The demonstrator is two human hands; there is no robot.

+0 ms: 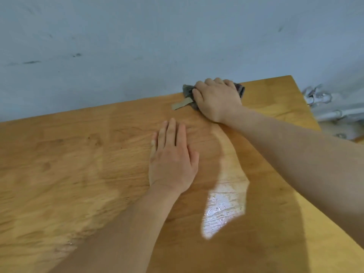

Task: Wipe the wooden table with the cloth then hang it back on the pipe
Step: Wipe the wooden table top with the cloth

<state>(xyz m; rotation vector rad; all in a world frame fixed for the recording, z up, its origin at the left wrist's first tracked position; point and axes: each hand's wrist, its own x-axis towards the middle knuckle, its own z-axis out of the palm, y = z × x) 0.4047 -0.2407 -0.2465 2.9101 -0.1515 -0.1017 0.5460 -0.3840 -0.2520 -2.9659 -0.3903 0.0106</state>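
Note:
The wooden table (78,164) fills the lower part of the view, and its top shines wet in patches. My right hand (216,99) presses a dark grey cloth (187,89) flat against the table's far edge, near the wall. Only the cloth's edges and a pale strip of it show around my fingers. My left hand (173,160) lies palm down on the wood, fingers together, holding nothing. White pipes (334,113) run along the wall past the table's right end.
A pale blue-grey wall (137,46) with dark scuffs rises directly behind the table. The table's right corner ends close to the pipes and their brackets. A bright wet glare sits on the wood between my forearms.

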